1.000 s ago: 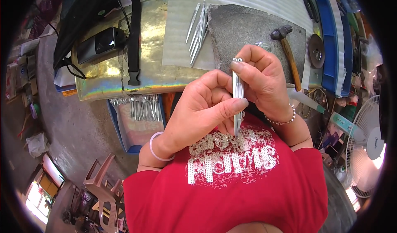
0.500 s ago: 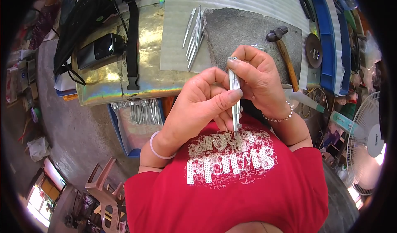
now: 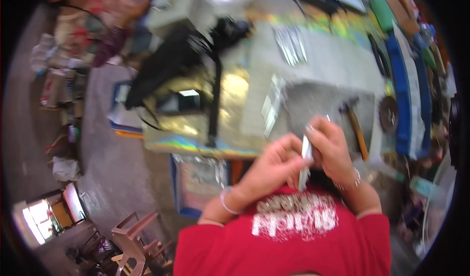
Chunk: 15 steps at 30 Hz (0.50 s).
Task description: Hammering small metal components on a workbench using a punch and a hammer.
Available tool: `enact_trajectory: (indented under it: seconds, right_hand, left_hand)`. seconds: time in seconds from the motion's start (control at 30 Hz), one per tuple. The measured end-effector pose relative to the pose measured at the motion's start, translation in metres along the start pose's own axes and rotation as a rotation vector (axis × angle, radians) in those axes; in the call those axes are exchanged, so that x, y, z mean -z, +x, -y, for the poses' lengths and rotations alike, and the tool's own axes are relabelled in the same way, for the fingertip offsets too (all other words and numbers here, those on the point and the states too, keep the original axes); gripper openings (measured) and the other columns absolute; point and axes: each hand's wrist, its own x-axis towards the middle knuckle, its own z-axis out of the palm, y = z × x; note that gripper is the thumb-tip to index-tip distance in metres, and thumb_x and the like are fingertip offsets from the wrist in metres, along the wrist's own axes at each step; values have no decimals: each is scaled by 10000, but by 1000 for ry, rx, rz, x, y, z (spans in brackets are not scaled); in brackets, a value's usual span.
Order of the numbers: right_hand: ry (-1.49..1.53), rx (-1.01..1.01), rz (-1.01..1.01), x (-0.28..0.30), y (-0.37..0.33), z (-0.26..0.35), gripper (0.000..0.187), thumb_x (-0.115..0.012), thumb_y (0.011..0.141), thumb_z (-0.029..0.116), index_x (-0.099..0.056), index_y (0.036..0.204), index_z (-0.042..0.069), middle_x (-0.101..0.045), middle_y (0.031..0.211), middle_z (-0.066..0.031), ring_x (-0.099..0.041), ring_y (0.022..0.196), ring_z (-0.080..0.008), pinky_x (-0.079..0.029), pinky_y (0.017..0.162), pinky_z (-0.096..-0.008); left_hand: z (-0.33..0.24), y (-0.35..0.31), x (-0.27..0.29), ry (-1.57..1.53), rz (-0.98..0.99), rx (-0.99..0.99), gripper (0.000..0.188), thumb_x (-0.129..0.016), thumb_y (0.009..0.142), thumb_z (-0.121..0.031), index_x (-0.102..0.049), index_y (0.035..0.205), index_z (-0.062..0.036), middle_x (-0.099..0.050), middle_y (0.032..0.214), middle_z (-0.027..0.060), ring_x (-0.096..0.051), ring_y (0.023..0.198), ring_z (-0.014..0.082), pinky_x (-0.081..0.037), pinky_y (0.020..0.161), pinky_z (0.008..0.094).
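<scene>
Before my chest I hold a slim silver metal drawing compass (image 3: 304, 164), upright and blurred by motion. My left hand (image 3: 276, 162) is closed on its middle, thumb along the front. With thumb and fingertips my right hand (image 3: 332, 141) pinches its upper end. Beyond my hands a dark grey stone slab (image 3: 313, 100) lies on the table, bearing a hammer (image 3: 361, 135) with a wooden handle on its right side. To the slab's left is a bunch of silver metal legs (image 3: 270, 112); another bunch of metal legs (image 3: 291, 46) lies farther back.
A black bag (image 3: 169, 68) with a hanging strap (image 3: 214, 104) and a black box-shaped device (image 3: 178, 103) occupy the table's left. At right are a brown disc (image 3: 389, 114) and a long blue tray (image 3: 400, 95). Below the table edge sits a blue-rimmed tray (image 3: 175, 188). Another person's sleeve (image 3: 108, 46) shows far left.
The view has swung, so the table, my hands and the trays appear lower and farther right. Both hands keep hold of the compass. Another person's arm now shows at upper left.
</scene>
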Motion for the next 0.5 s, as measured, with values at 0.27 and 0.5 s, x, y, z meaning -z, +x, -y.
enact_trajectory:
  seconds: [0.27, 0.5]
  right_hand:
    - [-124, 390, -280, 72, 17, 77, 117, -494, 922, 166, -482, 847, 76, -549, 624, -21, -379, 376, -27, -269, 345, -158]
    - [-875, 622, -462, 197, 130, 71, 172, -531, 872, 147, -497, 773, 12, -549, 599, -98, -530, 471, -176, -394, 443, -297]
  left_hand:
    - [3, -17, -11, 121, 92, -126, 284, -580, 884, -69, -387, 1087, -23, -546, 779, 50, -568, 675, 91, -477, 602, 208]
    - [6, -11, -6, 152, 98, -130, 289, -564, 900, -98, -391, 1121, -31, -552, 785, 47, -568, 680, 97, -464, 603, 215]
